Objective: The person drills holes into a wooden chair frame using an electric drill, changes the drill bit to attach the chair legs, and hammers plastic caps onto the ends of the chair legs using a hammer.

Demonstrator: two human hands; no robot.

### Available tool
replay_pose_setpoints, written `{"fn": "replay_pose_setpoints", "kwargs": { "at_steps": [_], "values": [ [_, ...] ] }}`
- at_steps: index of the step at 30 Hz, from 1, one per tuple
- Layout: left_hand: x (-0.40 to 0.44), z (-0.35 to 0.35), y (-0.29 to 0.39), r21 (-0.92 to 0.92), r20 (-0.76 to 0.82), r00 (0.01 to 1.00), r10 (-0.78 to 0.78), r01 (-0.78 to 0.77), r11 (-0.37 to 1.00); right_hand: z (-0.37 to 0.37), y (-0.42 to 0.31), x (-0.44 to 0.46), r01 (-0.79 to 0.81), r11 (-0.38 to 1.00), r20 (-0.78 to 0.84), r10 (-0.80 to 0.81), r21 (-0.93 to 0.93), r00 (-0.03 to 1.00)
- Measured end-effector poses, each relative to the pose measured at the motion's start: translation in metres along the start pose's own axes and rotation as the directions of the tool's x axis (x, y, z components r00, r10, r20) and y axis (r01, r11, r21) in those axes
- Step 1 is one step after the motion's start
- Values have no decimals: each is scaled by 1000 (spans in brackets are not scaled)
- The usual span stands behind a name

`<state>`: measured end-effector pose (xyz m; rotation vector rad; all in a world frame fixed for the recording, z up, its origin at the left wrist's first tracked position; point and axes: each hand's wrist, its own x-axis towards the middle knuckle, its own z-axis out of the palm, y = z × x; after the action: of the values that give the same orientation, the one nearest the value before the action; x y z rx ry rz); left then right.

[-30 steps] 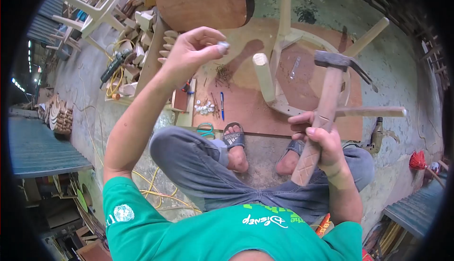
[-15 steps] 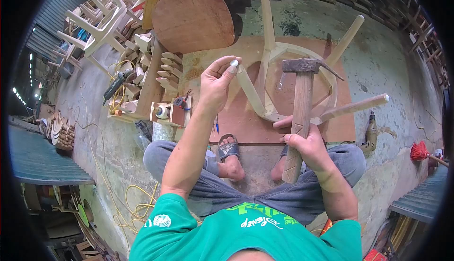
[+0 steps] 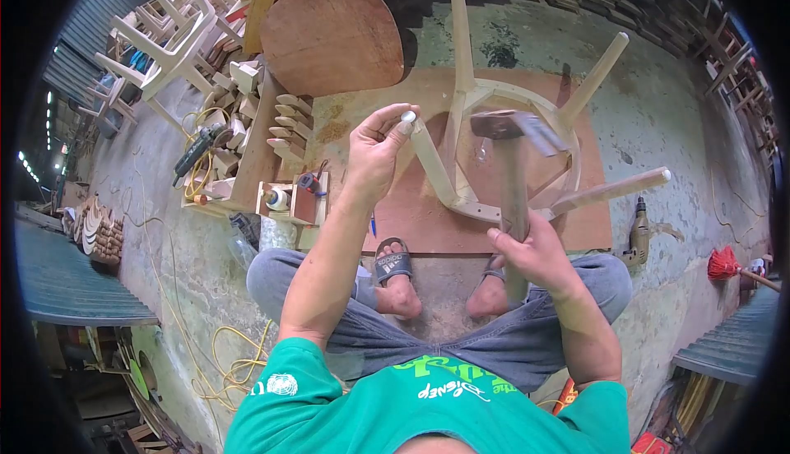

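With thumb and fingers pinched, my left hand (image 3: 374, 145) holds a small round white furniture glide (image 3: 408, 116) at the end of the nearest-left wooden leg (image 3: 432, 162). That leg belongs to an upside-down wooden seat frame (image 3: 467, 206), whose several legs splay outward and upward. My right hand (image 3: 539, 257) is wrapped round the wooden handle of a hammer (image 3: 512, 174). The hammer's dark metal head, blurred by motion, is raised over the frame, apart from the glide.
Beneath the frame lies a brown board (image 3: 370, 236). At left stand a wooden crate of offcuts (image 3: 247, 154) and a small box of bottles (image 3: 309, 203). A rounded panel (image 3: 329, 39) is behind. A drill (image 3: 639, 232) lies at right, yellow cord (image 3: 239, 355) at lower left.
The hammer in my right hand has shifted a little left and its head has turned and blurred. My left hand stays at the leg end with the glide. The whole view has shifted slightly.
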<state>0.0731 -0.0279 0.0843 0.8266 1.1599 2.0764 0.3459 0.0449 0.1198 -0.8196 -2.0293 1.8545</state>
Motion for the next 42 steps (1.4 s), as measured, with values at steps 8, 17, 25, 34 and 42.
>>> {"fn": "replay_pose_setpoints", "kwargs": {
  "at_steps": [8, 17, 25, 34, 42],
  "values": [
    [-3, 5, 9, 100, 3, 1000, -7, 7, 995, 3, -49, 13, 365, 815, -12, -414, -450, 910],
    [2, -1, 10, 102, 53, 998, -20, 14, 995, -7, -96, 41, 492, 525, 251, -464, -694, 849],
    [0, 5, 14, 75, 59, 998, 11, -16, 997, -11, -114, 46, 455, 497, 310, -350, -739, 884],
    [2, 3, 11, 234, 22, 999, -44, 38, 972, -11, -117, 45, 456, 463, 307, -363, -760, 880],
    [3, -2, 7, 216, 36, 997, -66, 56, 975, -6, -121, 50, 445, 470, 307, -344, -762, 888]
  ]
}}
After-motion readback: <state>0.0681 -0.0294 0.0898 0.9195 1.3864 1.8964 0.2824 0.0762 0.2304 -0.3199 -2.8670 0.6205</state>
